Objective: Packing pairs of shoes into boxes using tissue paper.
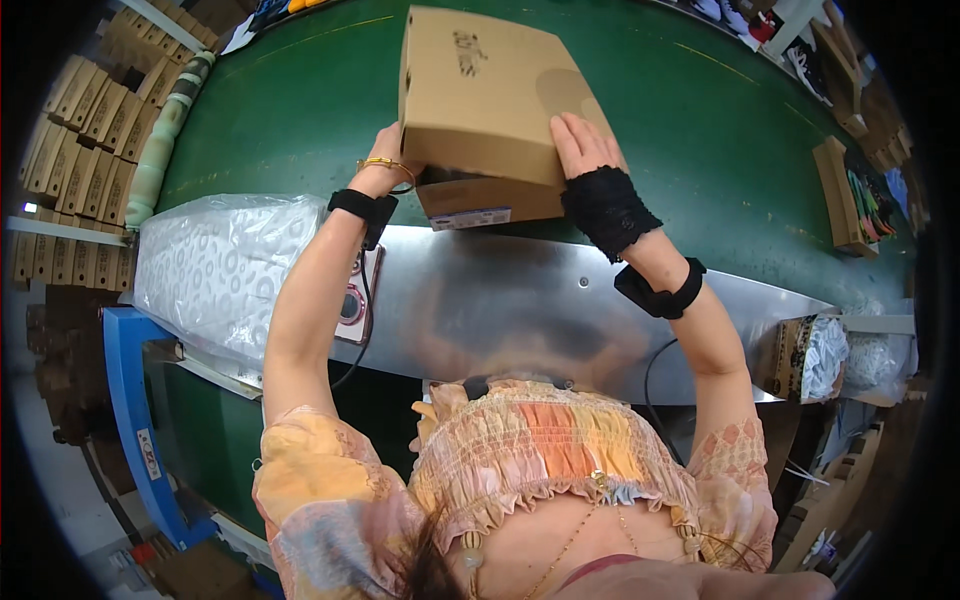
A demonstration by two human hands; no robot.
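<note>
A brown cardboard shoebox rests on the green work surface in front of me, its lid (490, 85) sitting slightly askew over the lower part (480, 200). A white label shows on the near side of that lower part. My left hand (390, 158) grips the box's left side, with most of its fingers hidden. On the right near corner of the lid, my right hand (588, 145) is closed over the edge, fingers on top and the thumb out of sight. Black bands circle both forearms, and a black wrist cover sits behind the right hand.
A metal strip (520, 300) edges the table nearest me. A plastic bag of patterned sheets (225, 270) and a phone (358, 300) lie left. Stacked brown boxes (75, 170) stand far left. On the right are an open box (845, 195) with colourful items and a carton (795, 355) of crumpled paper.
</note>
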